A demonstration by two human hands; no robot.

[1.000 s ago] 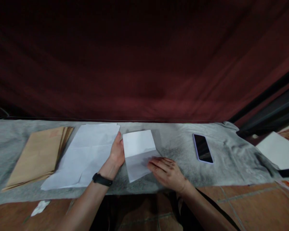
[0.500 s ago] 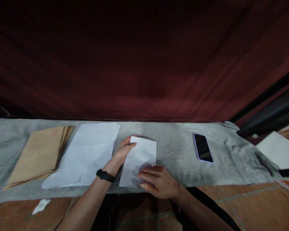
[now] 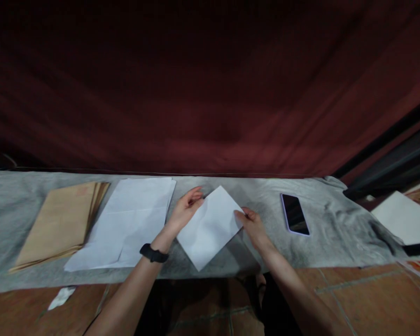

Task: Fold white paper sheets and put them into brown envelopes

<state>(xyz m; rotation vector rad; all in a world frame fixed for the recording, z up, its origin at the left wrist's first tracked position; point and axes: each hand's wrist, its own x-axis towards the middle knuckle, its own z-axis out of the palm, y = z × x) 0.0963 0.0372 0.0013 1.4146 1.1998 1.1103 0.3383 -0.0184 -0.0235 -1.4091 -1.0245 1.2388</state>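
A folded white sheet of paper (image 3: 211,226) is held between both hands, turned to a diamond slant just above the grey cloth (image 3: 266,233). My left hand (image 3: 186,210), with a black band on the wrist, pinches the sheet's upper left edge. My right hand (image 3: 252,224) pinches its right corner. To the left lies a stack of white sheets (image 3: 129,221), and further left a stack of brown envelopes (image 3: 58,224).
A dark phone (image 3: 294,214) lies face up on the cloth to the right. A white sheet (image 3: 404,218) lies at the far right edge. A dark red curtain (image 3: 210,93) hangs behind. Reddish floor tiles (image 3: 353,298) and a paper scrap (image 3: 61,297) show below.
The folded sheet was pressed flat on the cloth by my right hand; both hands have since taken its edges, lifted it and turned it to a slant.
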